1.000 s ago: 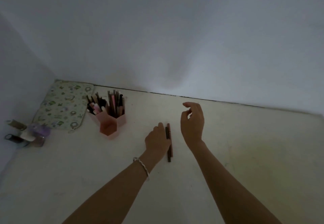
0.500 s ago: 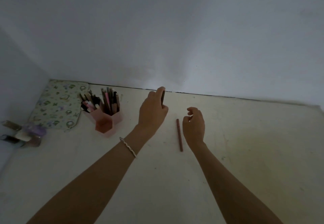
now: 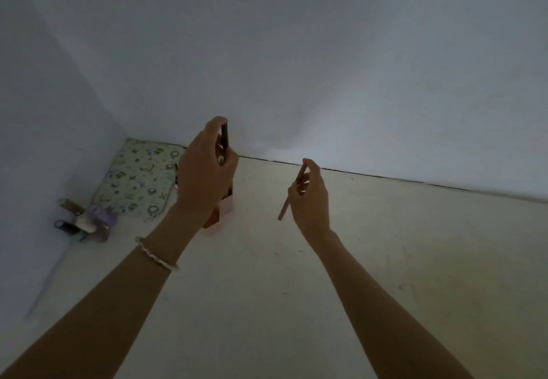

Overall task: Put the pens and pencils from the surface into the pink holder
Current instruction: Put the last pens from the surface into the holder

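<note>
My left hand [image 3: 204,177] is raised over the pink holder [image 3: 221,217] and grips a dark pencil [image 3: 225,141] almost upright. The hand hides most of the holder and everything in it; only the lower pink walls show. My right hand [image 3: 311,197] hovers to the right of the holder, above the surface, and pinches a reddish-brown pencil [image 3: 286,205] that slants down to the left. No other pen or pencil is visible on the pale surface [image 3: 385,260].
A flat patterned green pouch [image 3: 136,182] lies in the back left corner against the wall. Small bottles and tubes [image 3: 86,221] cluster in front of it at the left wall. A thin pale stick [image 3: 50,277] lies along the left wall.
My left hand carried the dark pencil left until it came over the holder. My right hand picked the reddish-brown pencil up off the surface. The camera came closer.
</note>
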`<state>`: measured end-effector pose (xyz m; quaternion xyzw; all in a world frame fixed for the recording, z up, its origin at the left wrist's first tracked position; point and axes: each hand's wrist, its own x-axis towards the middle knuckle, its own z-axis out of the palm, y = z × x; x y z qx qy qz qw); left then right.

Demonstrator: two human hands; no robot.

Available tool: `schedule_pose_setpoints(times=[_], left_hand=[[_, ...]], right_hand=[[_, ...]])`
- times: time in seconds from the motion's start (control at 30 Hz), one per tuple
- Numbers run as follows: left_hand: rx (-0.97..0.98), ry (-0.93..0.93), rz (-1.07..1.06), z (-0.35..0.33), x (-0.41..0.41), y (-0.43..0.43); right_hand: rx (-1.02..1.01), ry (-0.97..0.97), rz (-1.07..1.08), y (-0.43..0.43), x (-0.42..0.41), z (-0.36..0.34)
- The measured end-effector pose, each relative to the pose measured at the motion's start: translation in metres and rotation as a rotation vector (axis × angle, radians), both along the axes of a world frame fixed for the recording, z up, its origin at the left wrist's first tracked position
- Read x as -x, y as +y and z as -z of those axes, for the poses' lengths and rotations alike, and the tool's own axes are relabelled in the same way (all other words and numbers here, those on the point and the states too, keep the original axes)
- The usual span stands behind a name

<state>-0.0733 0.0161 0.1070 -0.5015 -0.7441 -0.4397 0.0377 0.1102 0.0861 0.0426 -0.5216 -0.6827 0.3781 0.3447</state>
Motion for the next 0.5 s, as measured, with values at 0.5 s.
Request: schedule_pose_setpoints(times=[0.5], left_hand=[[0.171, 0.399, -0.196, 0.027, 0.046, -0.021]], right_hand=[[-0.412, 0.051, -0.154, -0.038, 0.077, -0.021]])
